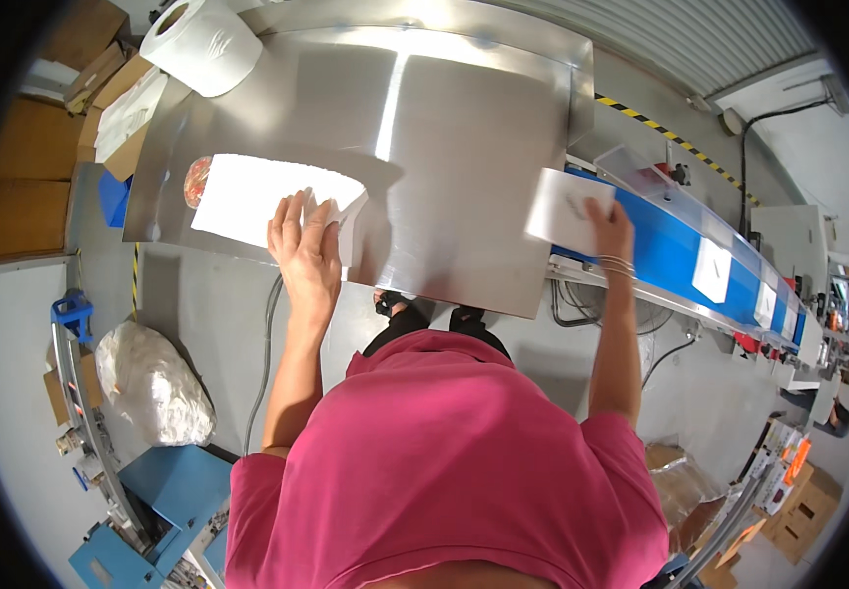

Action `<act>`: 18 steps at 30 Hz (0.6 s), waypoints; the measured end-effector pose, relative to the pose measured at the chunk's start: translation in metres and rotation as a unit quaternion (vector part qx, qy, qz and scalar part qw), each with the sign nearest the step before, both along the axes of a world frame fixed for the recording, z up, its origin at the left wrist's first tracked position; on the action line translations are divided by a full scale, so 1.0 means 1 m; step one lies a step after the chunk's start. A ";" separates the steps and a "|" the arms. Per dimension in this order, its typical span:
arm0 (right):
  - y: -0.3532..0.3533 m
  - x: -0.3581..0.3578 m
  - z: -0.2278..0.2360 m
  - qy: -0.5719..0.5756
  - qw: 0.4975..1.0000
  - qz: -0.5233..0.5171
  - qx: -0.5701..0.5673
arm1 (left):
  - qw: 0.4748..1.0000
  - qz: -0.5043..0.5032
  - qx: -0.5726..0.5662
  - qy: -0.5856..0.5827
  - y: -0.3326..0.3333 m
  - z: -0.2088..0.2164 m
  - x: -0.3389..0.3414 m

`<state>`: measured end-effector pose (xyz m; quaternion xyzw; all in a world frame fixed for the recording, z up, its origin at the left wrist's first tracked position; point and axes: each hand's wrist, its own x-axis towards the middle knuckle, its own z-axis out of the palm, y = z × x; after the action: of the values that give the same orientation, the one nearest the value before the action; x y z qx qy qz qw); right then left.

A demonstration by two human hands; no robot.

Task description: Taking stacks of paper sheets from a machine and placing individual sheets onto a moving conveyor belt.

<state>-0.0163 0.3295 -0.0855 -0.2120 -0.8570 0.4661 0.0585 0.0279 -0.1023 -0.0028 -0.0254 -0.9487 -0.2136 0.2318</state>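
A long row of white paper sheets or flat packets (pixel 247 201), packed closely together, lies at the left of the steel table (pixel 464 128). My left hand (pixel 306 245) rests on the right end of this row, fingers stretched and a little apart. At the table's right edge my right hand (pixel 611 231), slightly blurred, grips a flat white packet (pixel 562 208) with a faint grey print. That packet overlaps the near end of a blue conveyor belt (pixel 655 245). Further along the belt lie several similar white packets (pixel 712 270), spaced apart.
A round red-patterned item (pixel 197 183) touches the row's left end. A big white roll (pixel 203 49) stands at the table's far left corner. Clear guard panels (pixel 680 196) run along the belt's far side. A plastic-wrapped bundle (pixel 154 383) sits on the floor at left.
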 end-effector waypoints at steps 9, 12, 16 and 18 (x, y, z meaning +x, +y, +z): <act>-0.011 -0.008 0.017 0.133 0.932 0.043 0.335 | 0.998 0.025 0.061 -0.018 0.007 0.005 -0.003; -0.136 -0.011 0.051 0.142 0.945 0.294 0.000 | 0.999 0.005 0.029 -0.031 0.006 0.006 -0.002; -0.232 -0.020 0.048 0.182 0.868 0.460 0.041 | 0.997 -0.055 0.031 -0.050 0.002 0.011 -0.002; -0.242 -0.034 0.019 0.260 0.839 0.477 0.021 | 0.995 -0.073 0.017 -0.059 0.002 0.014 -0.004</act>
<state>-0.0499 0.0880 -0.0667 0.3532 -0.8150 0.4561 0.0544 0.0235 -0.1008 0.0115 -0.0778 -0.9525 -0.2472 0.1596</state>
